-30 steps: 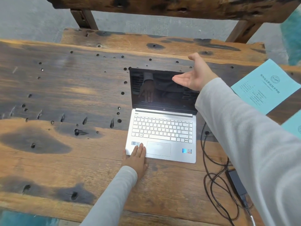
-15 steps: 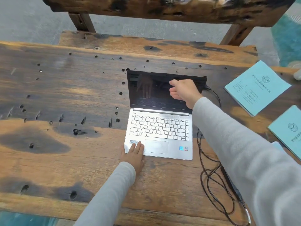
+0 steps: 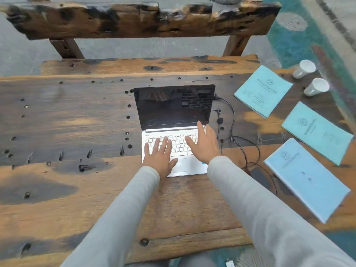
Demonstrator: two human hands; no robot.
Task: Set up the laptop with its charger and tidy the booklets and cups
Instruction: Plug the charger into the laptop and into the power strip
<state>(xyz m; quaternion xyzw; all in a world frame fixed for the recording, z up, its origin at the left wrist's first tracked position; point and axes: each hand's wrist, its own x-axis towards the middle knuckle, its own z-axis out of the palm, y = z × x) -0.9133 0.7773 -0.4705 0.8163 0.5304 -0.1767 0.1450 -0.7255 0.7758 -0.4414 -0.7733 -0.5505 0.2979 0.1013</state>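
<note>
A silver laptop (image 3: pixel 174 107) stands open with a dark screen in the middle of the wooden table (image 3: pixel 67 122). My left hand (image 3: pixel 160 158) lies flat on the keyboard's left part, fingers apart. My right hand (image 3: pixel 204 144) hovers open over the keyboard's right part. A black charger cable (image 3: pixel 233 120) loops to the right of the laptop, one end lying near the screen's right edge; its power brick (image 3: pixel 260 178) lies closer to me. Three light-blue booklets (image 3: pixel 263 90) (image 3: pixel 316 132) (image 3: pixel 306 177) lie spread at the right. Two white cups (image 3: pixel 304 68) (image 3: pixel 316 86) lie on their sides at the far right.
A rough wooden bench back (image 3: pixel 138 18) runs across the far side of the table. The table's right edge passes just beyond the cups, with a teal floor (image 3: pixel 289 45) below. Many small holes dot the wood left of the laptop.
My right hand left the top of the screen and came down over the keyboard. My left hand slid from the laptop's front corner onto the keys. The view shifted, showing the cups.
</note>
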